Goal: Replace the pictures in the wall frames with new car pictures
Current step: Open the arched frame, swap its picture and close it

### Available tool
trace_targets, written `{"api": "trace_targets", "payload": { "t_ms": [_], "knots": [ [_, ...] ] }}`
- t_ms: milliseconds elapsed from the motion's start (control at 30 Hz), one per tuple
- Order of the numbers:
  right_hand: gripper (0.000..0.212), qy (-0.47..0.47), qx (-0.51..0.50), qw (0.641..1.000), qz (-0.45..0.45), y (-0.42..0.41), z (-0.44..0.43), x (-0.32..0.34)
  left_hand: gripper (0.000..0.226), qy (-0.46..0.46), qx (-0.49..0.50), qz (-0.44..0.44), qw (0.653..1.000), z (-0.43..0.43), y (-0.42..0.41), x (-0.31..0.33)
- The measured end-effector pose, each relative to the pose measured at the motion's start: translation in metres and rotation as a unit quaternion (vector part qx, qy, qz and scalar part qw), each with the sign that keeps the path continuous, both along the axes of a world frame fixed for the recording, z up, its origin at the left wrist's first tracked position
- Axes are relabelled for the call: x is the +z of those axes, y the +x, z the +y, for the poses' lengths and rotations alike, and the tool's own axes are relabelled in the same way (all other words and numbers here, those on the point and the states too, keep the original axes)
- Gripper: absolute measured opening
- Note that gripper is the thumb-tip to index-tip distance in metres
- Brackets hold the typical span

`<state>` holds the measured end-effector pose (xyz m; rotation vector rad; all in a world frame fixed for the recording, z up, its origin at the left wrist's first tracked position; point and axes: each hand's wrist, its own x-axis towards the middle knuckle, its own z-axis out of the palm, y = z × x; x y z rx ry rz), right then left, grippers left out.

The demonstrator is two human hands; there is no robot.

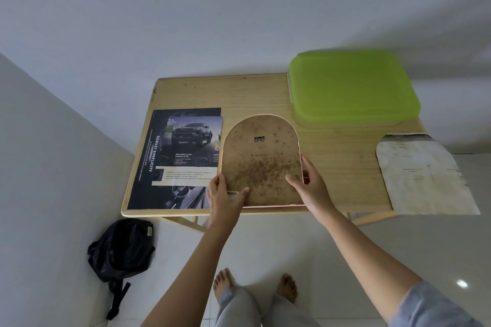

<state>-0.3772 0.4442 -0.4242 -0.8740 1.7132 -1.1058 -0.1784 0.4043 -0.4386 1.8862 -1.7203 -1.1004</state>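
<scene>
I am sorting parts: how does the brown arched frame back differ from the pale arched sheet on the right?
The frame back is brown, spotted, with a metal hanger; the pale sheet is whitish, faintly printed. The left hand and right hand hold the frame back; the pale sheet lies untouched. Both are arch-shaped.

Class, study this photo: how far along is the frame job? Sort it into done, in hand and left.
Done: an arch-shaped stained sheet lies apart on the right, probably the old picture. In hand: left hand and right hand grip the arched frame, lying face down. Left: the car pictures beside it look unused; fitting one and rehanging remain.
</scene>
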Motion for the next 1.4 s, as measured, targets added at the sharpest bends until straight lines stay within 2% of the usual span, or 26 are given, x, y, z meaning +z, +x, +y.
{"api": "trace_targets", "payload": {
  "t_ms": [100,233,300,400,533,633,733,767,867,1033,1133,1267,1400],
  "knots": [
    [0.053,-0.034,-0.027,0.999,0.01,0.003,-0.002,0.009,0.074,0.004,0.017,-0.005,1.0,-0.001,-0.009,0.006],
    [0.045,-0.099,-0.066,0.993,0.009,0.009,-0.008,0.029,0.063,0.003,-0.008,-0.013,1.0,-0.015,-0.028,0.026],
    [0.043,-0.125,-0.068,0.99,0.003,0.01,-0.013,0.039,0.06,-0.015,-0.031,0.016,0.999,-0.027,-0.043,0.045],
    [0.042,-0.171,-0.064,0.983,0.018,0.011,-0.015,0.054,0.056,-0.065,-0.054,0.11,0.99,-0.048,-0.066,0.088],
    [0.041,-0.255,-0.018,0.955,0.152,0.01,-0.019,0.081,0.049,-0.117,-0.061,0.195,0.972,-0.076,-0.085,0.14],
    [0.039,-0.305,0.024,0.915,0.264,0.013,-0.024,0.096,0.039,-0.142,-0.051,0.182,0.972,-0.082,-0.086,0.167],
    [0.042,-0.324,0.066,0.881,0.339,0.013,-0.027,0.105,0.067,-0.149,-0.045,0.136,0.978,-0.078,-0.081,0.178],
    [0.042,-0.328,0.08,0.872,0.354,0.014,-0.028,0.107,0.068,-0.149,-0.038,0.129,0.98,-0.078,-0.078,0.178],
    [0.041,-0.333,0.108,0.852,0.389,0.022,-0.03,0.108,0.056,-0.135,0.008,0.132,0.982,-0.08,-0.071,0.173],
    [0.042,-0.335,0.127,0.855,0.375,0.049,-0.03,0.102,0.029,-0.14,0.089,0.132,0.977,-0.082,-0.047,0.164],
    [0.037,-0.35,0.164,0.862,0.328,0.063,-0.027,0.101,0.031,-0.124,0.165,0.159,0.965,-0.085,-0.026,0.158],
    [0.038,-0.336,0.24,0.885,0.217,0.077,-0.028,0.106,0.036,-0.109,0.232,0.204,0.945,-0.091,0.011,0.147],
    [0.031,-0.298,0.195,0.904,0.234,0.077,-0.054,0.099,0.021,-0.112,0.295,0.265,0.911,-0.098,0.049,0.141]
  ]
}}
